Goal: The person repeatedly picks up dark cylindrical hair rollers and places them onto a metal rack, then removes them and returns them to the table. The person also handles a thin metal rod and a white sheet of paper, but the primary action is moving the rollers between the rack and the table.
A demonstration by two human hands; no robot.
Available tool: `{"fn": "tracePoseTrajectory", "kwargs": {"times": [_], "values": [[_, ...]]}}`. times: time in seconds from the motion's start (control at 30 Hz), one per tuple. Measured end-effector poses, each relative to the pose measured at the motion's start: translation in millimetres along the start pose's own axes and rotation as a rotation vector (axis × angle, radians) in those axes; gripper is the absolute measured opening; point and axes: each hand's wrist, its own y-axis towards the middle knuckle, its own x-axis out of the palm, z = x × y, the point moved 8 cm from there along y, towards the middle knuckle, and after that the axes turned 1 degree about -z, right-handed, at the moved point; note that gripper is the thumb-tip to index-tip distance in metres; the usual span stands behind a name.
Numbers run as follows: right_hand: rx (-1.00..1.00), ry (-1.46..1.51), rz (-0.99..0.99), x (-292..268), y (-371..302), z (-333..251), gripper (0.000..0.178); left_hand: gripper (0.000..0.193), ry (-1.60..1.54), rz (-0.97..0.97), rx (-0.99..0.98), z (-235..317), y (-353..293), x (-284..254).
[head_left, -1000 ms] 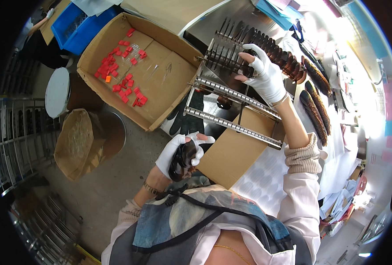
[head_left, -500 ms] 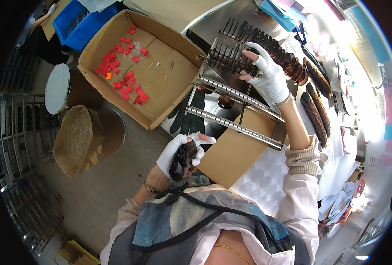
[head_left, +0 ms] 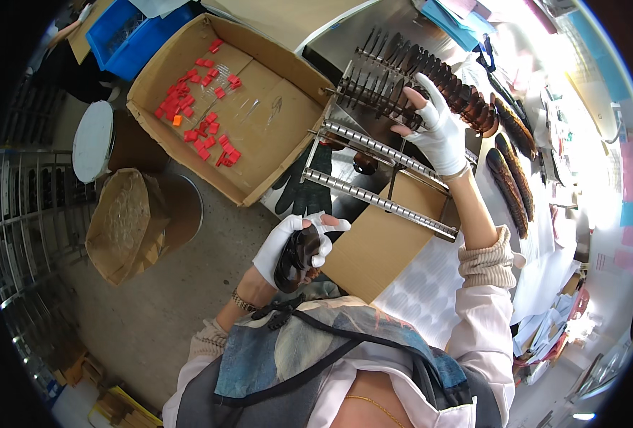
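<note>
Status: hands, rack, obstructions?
Left hand: holding dark curved pieces. Right hand: at row of dark pieces. Black glove by metal rack; no obstruction visible.

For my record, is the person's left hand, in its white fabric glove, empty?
No, the white-gloved left hand is holding dark, glossy, curved pieces.

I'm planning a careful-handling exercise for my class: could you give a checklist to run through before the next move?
1. Left hand gripping its dark curved pieces: ok.
2. Right hand, at the row of dark pieces, gripping one: cannot tell.
3. White gloves covering every fingertip: not ok; some are bare on both hands.
4. Red pieces inside the cardboard box: ok.
5. Black glove clear of the metal rack: not ok; they overlap in view.
</note>
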Motion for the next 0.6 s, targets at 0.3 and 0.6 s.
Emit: {"fn": "tracePoseTrajectory", "kwargs": {"times": [0.3, 0.6], "values": [[-0.002, -0.039, -0.029, -22.0, -10.9, 5.2, 0.074, 0.042, -0.077, 0.043, 0.075, -5.1, -6.3, -2.9], [-0.071, -0.134, 0.132, -59.5, -6.6, -52.2, 0.077, 0.034, -0.258, -0.069, -0.021, -30.0, 3.3, 18.6]]}}
